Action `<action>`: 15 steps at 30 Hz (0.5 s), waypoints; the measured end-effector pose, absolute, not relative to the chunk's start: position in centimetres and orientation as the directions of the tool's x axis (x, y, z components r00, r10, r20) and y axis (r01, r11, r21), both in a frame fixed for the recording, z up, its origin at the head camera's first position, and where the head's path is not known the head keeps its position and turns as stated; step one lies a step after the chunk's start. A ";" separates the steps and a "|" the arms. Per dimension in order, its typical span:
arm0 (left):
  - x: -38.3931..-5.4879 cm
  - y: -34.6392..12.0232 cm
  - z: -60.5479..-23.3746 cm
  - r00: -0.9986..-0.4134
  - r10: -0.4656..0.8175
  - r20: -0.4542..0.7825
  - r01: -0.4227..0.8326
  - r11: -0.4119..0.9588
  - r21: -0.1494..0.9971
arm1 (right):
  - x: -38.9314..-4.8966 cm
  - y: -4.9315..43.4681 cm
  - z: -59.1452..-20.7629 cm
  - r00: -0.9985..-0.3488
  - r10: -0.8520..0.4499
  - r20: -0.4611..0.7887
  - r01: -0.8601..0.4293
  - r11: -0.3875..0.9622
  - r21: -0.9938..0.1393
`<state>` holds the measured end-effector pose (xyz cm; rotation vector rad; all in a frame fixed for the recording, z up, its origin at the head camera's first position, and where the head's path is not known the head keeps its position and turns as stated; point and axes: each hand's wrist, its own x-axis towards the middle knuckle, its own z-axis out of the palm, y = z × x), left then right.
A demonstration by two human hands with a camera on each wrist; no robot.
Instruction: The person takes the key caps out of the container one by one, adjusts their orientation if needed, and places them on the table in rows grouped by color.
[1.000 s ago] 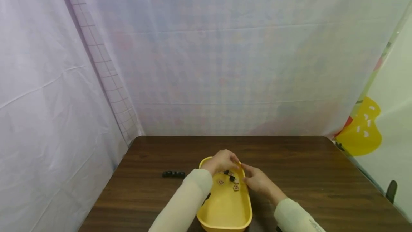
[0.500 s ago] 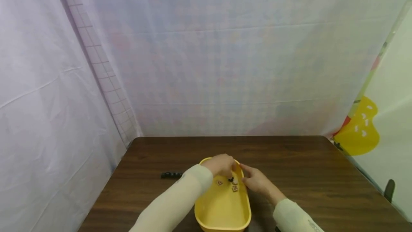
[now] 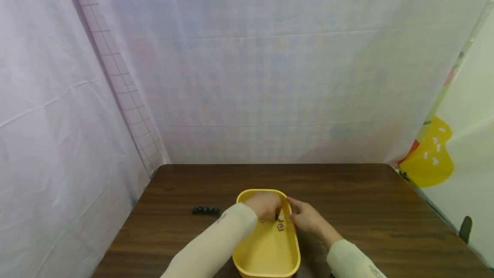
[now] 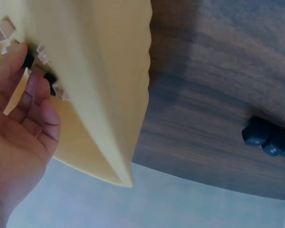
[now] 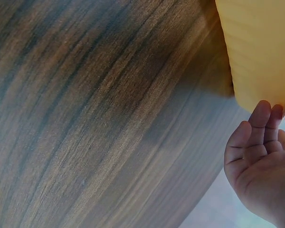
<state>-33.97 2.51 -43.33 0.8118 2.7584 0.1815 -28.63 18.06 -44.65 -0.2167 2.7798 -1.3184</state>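
A small black key [image 4: 29,60], pinched in the left hand [image 4: 19,137], is inside a yellow tub [image 3: 266,254] near pale square pieces [image 3: 280,226]; the right hand [image 3: 308,219] grips the tub's side. The desk [image 3: 366,209] is dark, streaked wood, with whitish, faintly patterned sheets [image 3: 262,76] behind.

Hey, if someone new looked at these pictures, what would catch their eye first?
Most likely the bright yellow tray at the near middle of the dark wooden table, with the left hand inside it pinching a small black piece and the right hand at its right rim. Next might come the bold yellow shape at far right, then the short black row left of the tray.
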 end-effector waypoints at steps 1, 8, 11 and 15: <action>-33.9 2.6 -43.4 -0.807 0.553 -0.206 0.525 0.833 0.175 | -28.6 18.1 -44.6 -0.988 -0.153 0.005 -0.100 0.625 -0.774; -34.1 2.9 -44.2 -0.802 0.561 -0.206 0.559 0.826 0.073 | -28.6 18.0 -44.7 -0.987 -0.158 -0.006 -0.092 0.608 -0.789; -33.9 2.8 -43.8 -0.811 0.549 -0.203 0.532 0.836 0.137 | -28.7 18.0 -44.8 -0.988 -0.155 0.001 -0.097 0.610 -0.786; -33.7 2.6 -43.1 -0.813 0.543 -0.209 0.505 0.837 0.208 | -28.7 18.2 -44.8 -0.988 -0.153 0.004 -0.098 0.615 -0.782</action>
